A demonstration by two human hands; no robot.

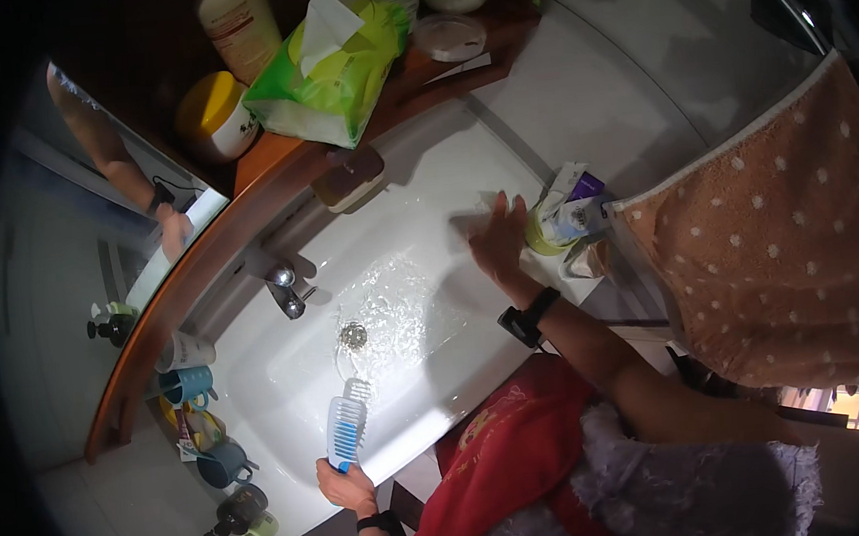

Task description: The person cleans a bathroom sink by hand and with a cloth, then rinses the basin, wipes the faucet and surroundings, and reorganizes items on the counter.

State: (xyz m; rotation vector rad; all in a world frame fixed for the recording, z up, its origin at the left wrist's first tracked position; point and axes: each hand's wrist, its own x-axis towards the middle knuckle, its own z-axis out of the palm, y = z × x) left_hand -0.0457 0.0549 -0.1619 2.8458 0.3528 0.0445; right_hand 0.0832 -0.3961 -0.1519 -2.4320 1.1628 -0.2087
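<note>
My left hand [347,485] grips the handle end of a white hairbrush [346,431] with rows of blue and white teeth. The brush tilts over the near left side of a white sink [293,457], and its toothed shadow falls on the basin. My right hand [499,238], fingers spread and holding nothing, reaches over the far right part of the sink. Close beside it stands a yellow-green cup [544,238] with tubes and packets in it. Whether my right fingers touch the sink or the cup, I cannot tell. Rippling water [387,306] shines around the drain [353,335].
A chrome faucet [290,296] is at the sink's back left. Mugs [224,464] and pump bottles line the left side. A wooden shelf [427,84] behind holds a green tissue pack [331,76] and a yellow-lidded jar [215,119]. A dotted towel [770,224] hangs at right.
</note>
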